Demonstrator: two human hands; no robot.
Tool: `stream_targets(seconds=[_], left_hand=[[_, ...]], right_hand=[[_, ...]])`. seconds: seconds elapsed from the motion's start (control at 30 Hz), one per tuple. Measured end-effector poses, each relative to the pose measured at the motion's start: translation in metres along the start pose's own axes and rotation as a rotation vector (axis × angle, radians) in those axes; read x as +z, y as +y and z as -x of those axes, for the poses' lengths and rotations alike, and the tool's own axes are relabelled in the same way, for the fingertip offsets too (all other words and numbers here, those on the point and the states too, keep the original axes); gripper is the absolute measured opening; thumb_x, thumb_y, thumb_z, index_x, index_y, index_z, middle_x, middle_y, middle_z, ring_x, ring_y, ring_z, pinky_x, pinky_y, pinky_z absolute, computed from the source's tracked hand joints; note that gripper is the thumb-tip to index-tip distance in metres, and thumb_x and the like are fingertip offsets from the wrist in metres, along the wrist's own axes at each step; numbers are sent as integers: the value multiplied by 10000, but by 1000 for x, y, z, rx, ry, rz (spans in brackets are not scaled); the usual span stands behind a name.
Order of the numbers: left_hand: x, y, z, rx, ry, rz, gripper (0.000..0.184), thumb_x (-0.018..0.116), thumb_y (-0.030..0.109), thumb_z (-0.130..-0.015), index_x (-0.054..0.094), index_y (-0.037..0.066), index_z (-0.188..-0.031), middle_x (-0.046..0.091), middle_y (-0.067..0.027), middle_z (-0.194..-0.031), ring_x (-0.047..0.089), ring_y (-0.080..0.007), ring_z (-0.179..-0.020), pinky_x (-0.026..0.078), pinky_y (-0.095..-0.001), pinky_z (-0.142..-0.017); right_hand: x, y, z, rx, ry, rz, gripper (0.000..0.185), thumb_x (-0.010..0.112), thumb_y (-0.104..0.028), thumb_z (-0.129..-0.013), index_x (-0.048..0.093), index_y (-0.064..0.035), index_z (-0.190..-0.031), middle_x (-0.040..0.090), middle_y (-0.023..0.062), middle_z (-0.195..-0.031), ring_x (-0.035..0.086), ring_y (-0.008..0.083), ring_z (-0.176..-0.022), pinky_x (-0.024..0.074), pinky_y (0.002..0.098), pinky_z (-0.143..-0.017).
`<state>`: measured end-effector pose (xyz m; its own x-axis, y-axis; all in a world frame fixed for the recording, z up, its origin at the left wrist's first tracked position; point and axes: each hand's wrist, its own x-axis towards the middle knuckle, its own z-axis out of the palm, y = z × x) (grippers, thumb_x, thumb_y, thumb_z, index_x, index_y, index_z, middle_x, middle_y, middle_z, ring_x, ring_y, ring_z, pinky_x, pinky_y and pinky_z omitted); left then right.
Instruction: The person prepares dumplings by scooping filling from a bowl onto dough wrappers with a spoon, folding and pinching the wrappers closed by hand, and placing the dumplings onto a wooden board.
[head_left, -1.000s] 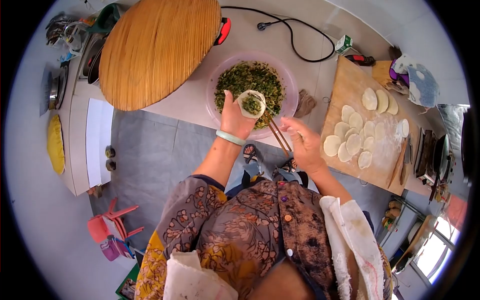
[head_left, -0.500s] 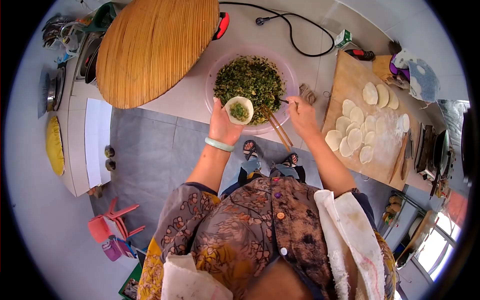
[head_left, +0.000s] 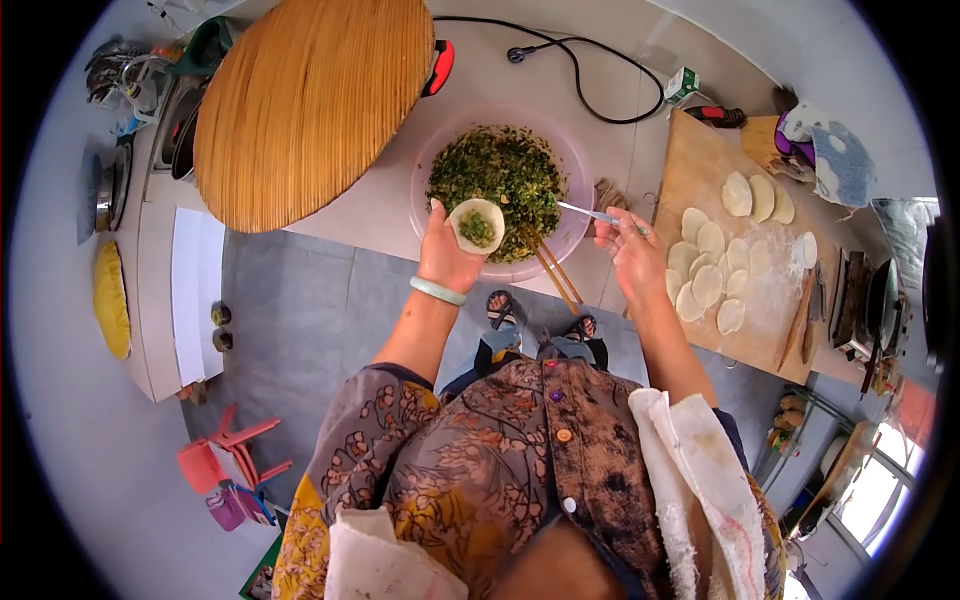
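Observation:
My left hand (head_left: pixel 450 255) cradles a round dough wrapper (head_left: pixel 488 212) with green filling (head_left: pixel 476 230) at its centre, thumb up along its edge. Pinched in the fingers of my right hand (head_left: pixel 632 250) is a slim metal spoon (head_left: pixel 592 212), seen almost edge-on, its tip over the right side of the bowl. The pink bowl (head_left: pixel 578 165) holds chopped green filling and stands beyond both hands. Wooden chopsticks (head_left: pixel 557 268) lean in the filling, their ends out over the near rim.
A floured wooden board (head_left: pixel 690 150) at right bears several dough wrappers (head_left: pixel 707 285) and a rolling pin (head_left: pixel 795 318). A round slatted lid (head_left: pixel 310 110) covers the counter's left. Behind the bowl lies a black power cord (head_left: pixel 580 85). Pink stools (head_left: pixel 215 460) stand on the floor at left.
My right hand has drawn back to the right and lifted slightly, bringing the spoon's silvery length into view. My left hand keeps the filled wrapper in nearly the same place.

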<state>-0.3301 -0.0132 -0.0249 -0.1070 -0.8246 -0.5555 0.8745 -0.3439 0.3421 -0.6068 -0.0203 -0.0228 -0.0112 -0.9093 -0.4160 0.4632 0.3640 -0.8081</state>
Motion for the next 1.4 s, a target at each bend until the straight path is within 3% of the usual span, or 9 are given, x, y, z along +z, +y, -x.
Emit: stream_targets(seconds=[0.3,0.4,0.43,0.53,0.63,0.93,1.03,1.13,1.4], left_hand=[[24,-14,-9,-106,-121,-26,671,285,533,-1010,457,-50,-1293,519,-190,-1303,494,-311,-1225,376,-449,-1074],[45,-13,-1,-117,-142,-21,673,277,530,-1012,459,-55,-1292,520,-196,-1305,484,-313,-1236,368,-448,-1080],[47,-13,0,-115,-137,-11,674,276,528,-1013,458,-57,-1293,524,-196,-1299,485,-312,-1234,367,-447,-1081],[49,-13,1,-89,-141,4,677,271,526,-1014,458,-63,-1291,534,-192,-1284,490,-309,-1223,365,-444,-1081],[47,-11,-1,-57,-112,5,680,267,525,-1015,458,-67,-1288,539,-187,-1276,494,-308,-1213,364,-440,-1080],[44,-3,3,-46,-116,21,696,225,559,-1009,489,-44,-1236,568,-172,-1217,533,-293,-1160,411,-428,-1033],[45,1,9,-60,-135,8,716,227,584,-998,486,-37,-1245,561,-177,-1238,527,-298,-1180,406,-432,-1041],[41,3,9,-76,-161,12,729,260,589,-991,457,-45,-1292,535,-191,-1288,503,-320,-1220,394,-452,-1061],[39,0,16,-107,-158,22,745,291,603,-980,456,-48,-1302,528,-196,-1304,495,-330,-1232,385,-465,-1070]], right_hand=[[29,-19,39,-144,-130,87,303,498,-189,-1000,586,49,-1166,678,159,-955,663,215,-844,536,343,-804],[42,-20,63,-344,-176,678,289,486,-183,-1001,606,28,-1158,675,157,-969,660,210,-861,529,326,-814],[44,-20,67,-546,-287,866,248,546,-96,-944,613,21,-1152,653,164,-1021,652,237,-878,519,331,-808],[44,-11,66,-946,-505,1180,299,607,6,-849,616,16,-1147,624,179,-1074,635,284,-877,516,362,-772],[39,4,61,-1043,-555,1200,356,628,55,-795,627,0,-1147,609,171,-1114,619,310,-867,511,376,-748],[47,-19,73,-792,-439,914,248,558,-39,-928,604,56,-1153,652,169,-1090,649,259,-908,513,332,-814],[51,-21,77,-454,-220,536,261,512,-136,-989,611,51,-1142,679,157,-1031,659,207,-910,522,338,-830],[44,-31,62,-199,-243,133,285,511,-185,-999,611,43,-1136,683,170,-1007,658,192,-864,529,351,-809],[33,-20,46,-66,-227,131,314,533,-224,-989,604,49,-1127,679,201,-944,652,190,-758,535,331,-733]])
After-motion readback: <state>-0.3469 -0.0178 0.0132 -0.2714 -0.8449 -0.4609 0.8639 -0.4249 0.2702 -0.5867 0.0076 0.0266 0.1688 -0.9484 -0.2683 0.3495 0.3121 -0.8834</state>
